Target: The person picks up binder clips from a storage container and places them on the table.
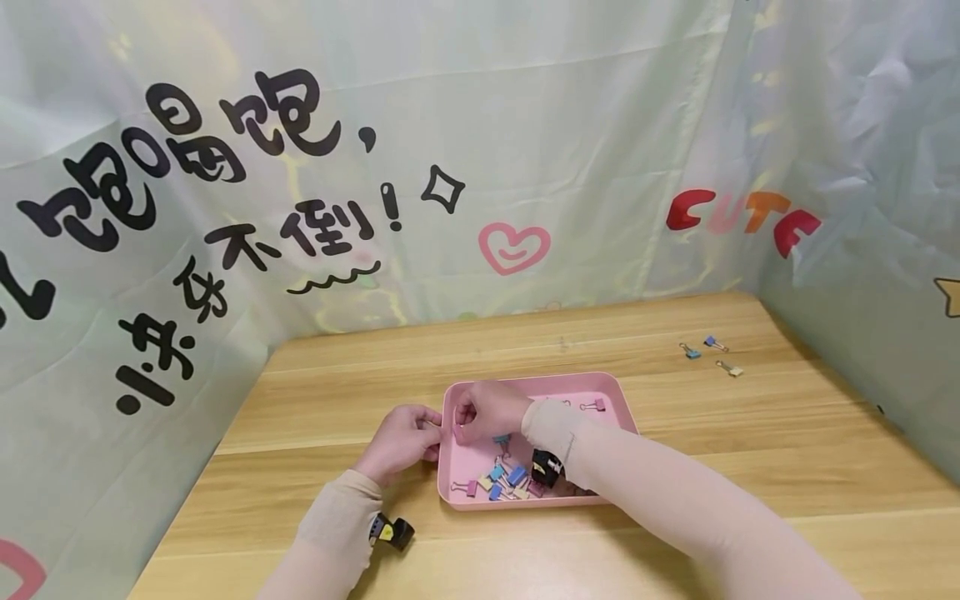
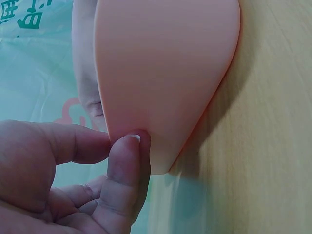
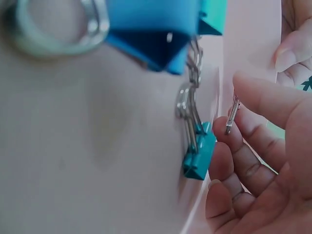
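A pink tray (image 1: pixel 480 504) lies on the wooden table with several binder clips in it. At its left side my left hand (image 1: pixel 401 437) pinches the tray wall, thumb (image 2: pixel 124 165) against the outside and index finger at the rim. My right hand (image 1: pixel 495 408) is inside the tray near that wall. Between its thumb and fingers it pinches a small binder clip, whose metal handle (image 3: pixel 233 114) shows while the body is mostly hidden. Close by in the right wrist view lie a teal binder clip (image 3: pixel 199 153) and a larger blue binder clip (image 3: pixel 153 27).
Coloured clips, among them a blue clip (image 1: pixel 517 476), cluster at the tray's front left. A pink clip (image 1: pixel 597 406) lies at its back right. Three more clips, one of them yellow (image 1: pixel 731 369), are on the table's far right. Printed cloth (image 1: pixel 600 167) hangs behind the table.
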The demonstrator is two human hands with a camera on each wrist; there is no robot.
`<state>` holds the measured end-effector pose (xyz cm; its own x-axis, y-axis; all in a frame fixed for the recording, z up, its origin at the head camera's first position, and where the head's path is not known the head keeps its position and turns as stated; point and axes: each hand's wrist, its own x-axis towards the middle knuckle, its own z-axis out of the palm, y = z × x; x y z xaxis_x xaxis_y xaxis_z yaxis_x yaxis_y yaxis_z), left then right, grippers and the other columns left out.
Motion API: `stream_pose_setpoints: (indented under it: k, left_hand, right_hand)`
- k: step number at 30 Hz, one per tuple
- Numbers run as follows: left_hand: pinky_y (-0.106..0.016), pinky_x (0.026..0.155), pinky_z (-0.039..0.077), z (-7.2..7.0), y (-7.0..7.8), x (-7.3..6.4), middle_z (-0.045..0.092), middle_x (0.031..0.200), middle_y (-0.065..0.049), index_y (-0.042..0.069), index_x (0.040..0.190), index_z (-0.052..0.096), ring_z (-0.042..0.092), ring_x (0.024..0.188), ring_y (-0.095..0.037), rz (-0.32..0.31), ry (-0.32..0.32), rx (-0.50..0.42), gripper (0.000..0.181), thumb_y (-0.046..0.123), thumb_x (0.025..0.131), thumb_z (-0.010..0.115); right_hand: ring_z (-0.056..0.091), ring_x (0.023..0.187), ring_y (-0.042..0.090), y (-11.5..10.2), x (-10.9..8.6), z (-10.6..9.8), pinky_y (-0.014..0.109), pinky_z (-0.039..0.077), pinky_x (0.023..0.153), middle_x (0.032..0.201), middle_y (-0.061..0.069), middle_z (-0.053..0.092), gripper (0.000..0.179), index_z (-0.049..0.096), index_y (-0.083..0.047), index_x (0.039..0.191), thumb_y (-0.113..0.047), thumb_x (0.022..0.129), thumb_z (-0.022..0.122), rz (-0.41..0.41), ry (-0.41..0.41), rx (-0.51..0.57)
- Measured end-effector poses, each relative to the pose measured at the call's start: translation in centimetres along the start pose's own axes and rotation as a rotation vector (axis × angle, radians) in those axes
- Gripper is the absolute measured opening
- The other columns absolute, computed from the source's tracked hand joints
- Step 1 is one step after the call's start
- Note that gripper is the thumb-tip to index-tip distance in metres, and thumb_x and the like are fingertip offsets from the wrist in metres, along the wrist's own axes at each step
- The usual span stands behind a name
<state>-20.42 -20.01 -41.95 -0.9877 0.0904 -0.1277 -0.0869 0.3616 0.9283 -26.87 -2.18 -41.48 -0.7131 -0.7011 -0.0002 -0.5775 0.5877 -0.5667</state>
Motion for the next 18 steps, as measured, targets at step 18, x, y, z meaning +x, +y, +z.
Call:
stream_pose_setpoints:
  k: [18]
  left_hand:
    - [-0.033, 0.058, 0.056, 0.1, 0.1, 0.0, 0.062, 0.085, -0.018, -0.011, 0.107, 0.060, 0.060, 0.065, -0.019, -0.003, 0.000, 0.005, 0.022, -0.003, 0.087, 0.061]
  right_hand:
    - [0.055, 0.058, 0.005, 1.4, -1.3, -2.4, 0.020, 0.047, 0.056, 0.064, -0.010, 0.063, 0.005, 0.073, -0.016, 0.078, -0.019, 0.081, 0.076, 0.061, 0.061, 0.052]
